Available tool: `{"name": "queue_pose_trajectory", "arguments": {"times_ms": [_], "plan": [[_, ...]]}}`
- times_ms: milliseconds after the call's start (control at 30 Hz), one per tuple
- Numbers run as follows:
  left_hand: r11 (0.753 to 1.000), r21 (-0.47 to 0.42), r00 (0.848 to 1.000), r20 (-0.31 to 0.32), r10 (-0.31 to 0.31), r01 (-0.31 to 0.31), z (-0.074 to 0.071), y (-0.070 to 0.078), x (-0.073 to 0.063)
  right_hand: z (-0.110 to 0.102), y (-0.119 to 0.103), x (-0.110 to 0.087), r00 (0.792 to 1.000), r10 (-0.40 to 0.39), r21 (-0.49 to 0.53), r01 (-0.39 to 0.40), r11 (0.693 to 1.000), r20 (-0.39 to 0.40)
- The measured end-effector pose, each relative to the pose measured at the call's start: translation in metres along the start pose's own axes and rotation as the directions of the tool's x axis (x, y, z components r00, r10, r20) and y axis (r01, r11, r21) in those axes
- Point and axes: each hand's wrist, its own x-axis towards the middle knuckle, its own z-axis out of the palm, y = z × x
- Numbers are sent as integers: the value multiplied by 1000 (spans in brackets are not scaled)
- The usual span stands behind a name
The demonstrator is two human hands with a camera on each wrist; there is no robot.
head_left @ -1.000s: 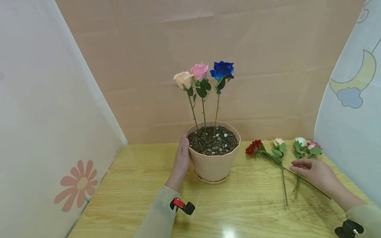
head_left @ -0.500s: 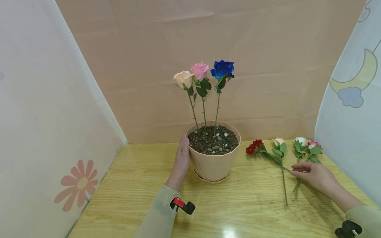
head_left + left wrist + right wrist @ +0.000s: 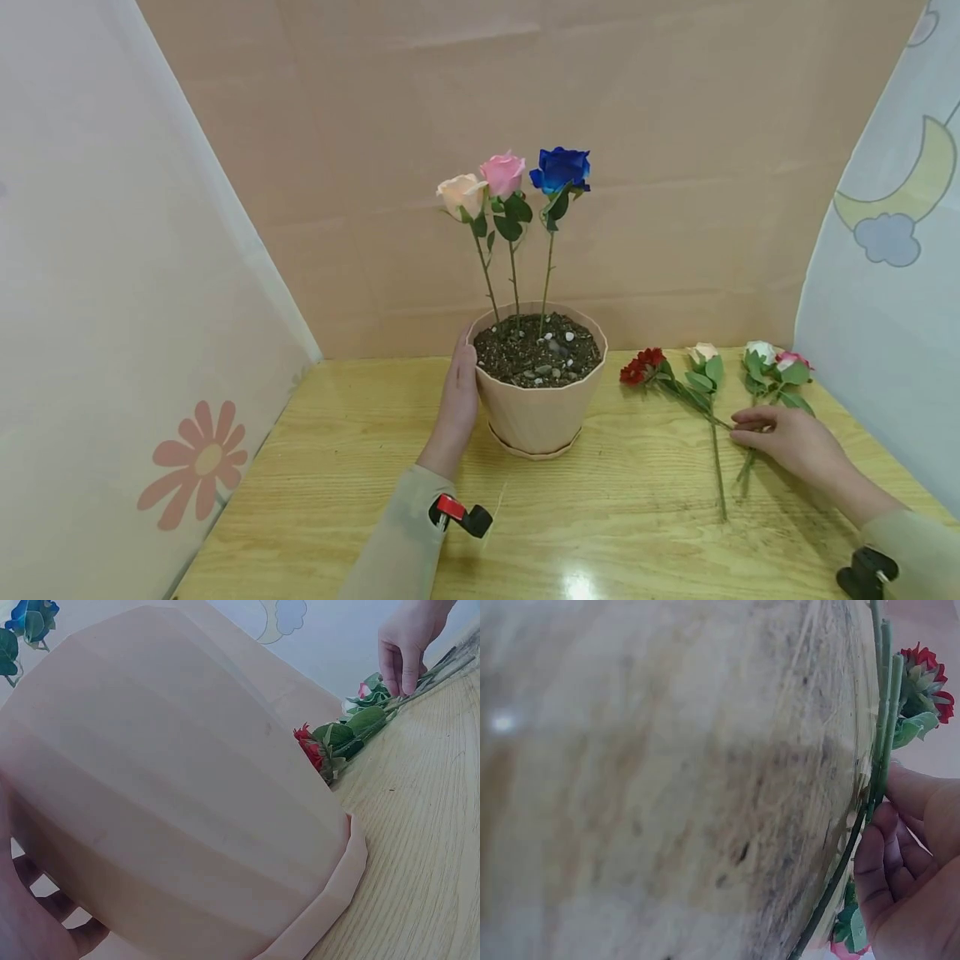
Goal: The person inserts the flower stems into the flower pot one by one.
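The pot (image 3: pixel 536 421) stands upright on its saucer (image 3: pixel 536 452), in the middle of the table (image 3: pixel 360 433), and soil (image 3: pixel 517 371) w/ small white stones is inside. Three flowers stand in this soil: cream rose (image 3: pixel 461 196) at left, pink rose (image 3: pixel 503 174) next to it, and blue rose (image 3: pixel 561 170) at right, a bit apart. The L hand (image 3: pixel 458 392) is laid along the left side of the pot, palm and fingers touching the wall, w/o pinching.

The R hand (image 3: pixel 795 442) is low over the table, right of the pot. Its thumb and fingertips pinch the stem of the red flower (image 3: pixel 641 367), whose head points to the pot. This stem crosses the stem of a pale rose (image 3: pixel 702 382), which lies on the table too. Nr the same hand, further back, lie a white rose (image 3: pixel 760 353) & a red-pink rose (image 3: pixel 792 361), their heads side by side.

Behind the table hangs beige cloth (image 3: pixel 637 125); the cloth at right has a moon print (image 3: pixel 900 200).
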Motion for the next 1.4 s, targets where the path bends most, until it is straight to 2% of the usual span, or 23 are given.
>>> {"name": "queue_pose_trajectory", "arguments": {"times_ms": [433,733,900,1200,1400], "plan": [[1000,-3,1000,4,-10,10,2,0,0,5,4,6,1000,7,-22,-6,1000,24],[1000,13,1000,-11,-1,1,0,-3,1,-7,-8,2,1000,19,-4,-18,1000,17],[1000,10,1000,-10,-11,11,-1,-4,1,-6,-14,2,1000,-4,-1,4,1000,17],[999,26,999,-13,-47,48,0,-2,-1,5,-12,12,1000,-17,-43,17,999,14],[999,26,1000,-13,-27,27,1,0,0,5,-21,19,1000,1,-36,-2,999,-16]]}}
